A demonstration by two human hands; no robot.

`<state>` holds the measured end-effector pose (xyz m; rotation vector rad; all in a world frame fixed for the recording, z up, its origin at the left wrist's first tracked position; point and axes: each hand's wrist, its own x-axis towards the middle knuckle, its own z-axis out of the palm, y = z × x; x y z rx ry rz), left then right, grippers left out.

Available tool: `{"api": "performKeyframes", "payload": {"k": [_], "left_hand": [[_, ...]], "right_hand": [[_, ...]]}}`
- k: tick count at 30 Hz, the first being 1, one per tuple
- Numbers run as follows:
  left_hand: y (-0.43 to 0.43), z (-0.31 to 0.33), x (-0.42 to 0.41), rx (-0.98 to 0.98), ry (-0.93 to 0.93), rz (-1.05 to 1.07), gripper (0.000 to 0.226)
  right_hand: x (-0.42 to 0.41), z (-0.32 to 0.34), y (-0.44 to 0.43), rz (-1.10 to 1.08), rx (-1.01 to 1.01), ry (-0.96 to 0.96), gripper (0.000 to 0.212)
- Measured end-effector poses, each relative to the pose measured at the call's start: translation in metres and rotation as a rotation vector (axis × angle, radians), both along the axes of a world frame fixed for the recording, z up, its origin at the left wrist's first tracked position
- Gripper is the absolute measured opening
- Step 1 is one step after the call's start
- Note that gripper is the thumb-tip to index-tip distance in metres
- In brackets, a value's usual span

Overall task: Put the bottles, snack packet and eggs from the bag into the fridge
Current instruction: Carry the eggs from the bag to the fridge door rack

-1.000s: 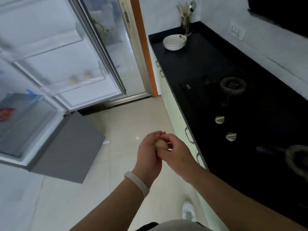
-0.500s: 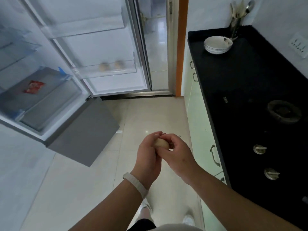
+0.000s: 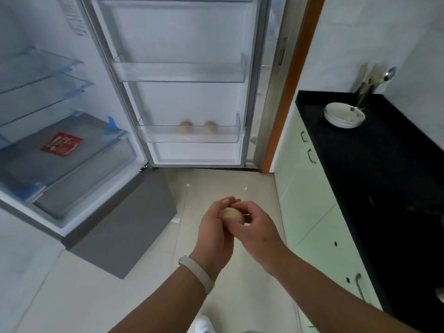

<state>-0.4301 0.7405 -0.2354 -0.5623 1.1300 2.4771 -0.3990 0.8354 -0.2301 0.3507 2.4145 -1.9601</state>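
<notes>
Egg (image 3: 231,215): cupped between both hands, low over the floor tiles, with only its pale upper side showing between the fingers.
Left hand (image 3: 212,234): curled round the egg's left side, fingertips (image 3: 228,201) arching over its far edge. There is a white wristband (image 3: 197,272) on the wrist.
Right hand (image 3: 259,233): curled round the egg's right side, its fingers closing over the top and meeting the left fingertips.
Egg's long axis: roughly crosswise, from the left palm towards the right palm, the right end a little lower. I cannot tell which end is the blunt one.
Two other eggs (image 3: 186,127): straight beyond the fingertips and well apart from them, side by side in the lower door bin (image 3: 165,137).
Snack packet (image 3: 62,146): far off to the left of the left hand, lying flat on the grey drawer lid (image 3: 28,164) inside the fridge.
Plates (image 3: 343,116): stacked on the black counter (image 3: 384,164), beyond the right hand and off to its right.
</notes>
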Motion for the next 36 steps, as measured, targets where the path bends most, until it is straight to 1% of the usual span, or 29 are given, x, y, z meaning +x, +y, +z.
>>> {"api": "performKeyframes", "payload": {"k": [5, 9, 13, 19, 26, 32, 36], "left_hand": [[-0.04, 0.022, -0.045, 0.068, 0.017, 0.021, 0.021], [-0.063, 0.038, -0.075, 0.076, 0.061, 0.066, 0.02], [-0.077, 0.043, -0.102, 0.078, 0.065, 0.083, 0.022], [-0.085, 0.038, -0.146, 0.082, 0.031, 0.134, 0.02], [-0.091, 0.037, -0.225, 0.024, -0.002, 0.236, 0.02], [-0.085, 0.04, -0.306, -0.017, -0.007, 0.235, 0.02], [-0.079, 0.036, -0.345, -0.052, -0.02, 0.252, 0.02]], "right_hand": [[-0.042, 0.018, -0.045, 0.012, 0.044, 0.07, 0.025], [-0.074, 0.033, -0.066, 0.043, 0.032, 0.105, 0.025], [-0.105, 0.038, -0.079, 0.092, 0.049, 0.111, 0.028], [-0.154, 0.031, -0.085, 0.138, 0.035, 0.103, 0.027], [-0.244, 0.023, -0.089, 0.229, 0.008, 0.074, 0.027], [-0.328, 0.026, -0.083, 0.28, -0.006, 0.057, 0.029], [-0.369, 0.02, -0.076, 0.309, -0.006, 0.038, 0.029]]}}
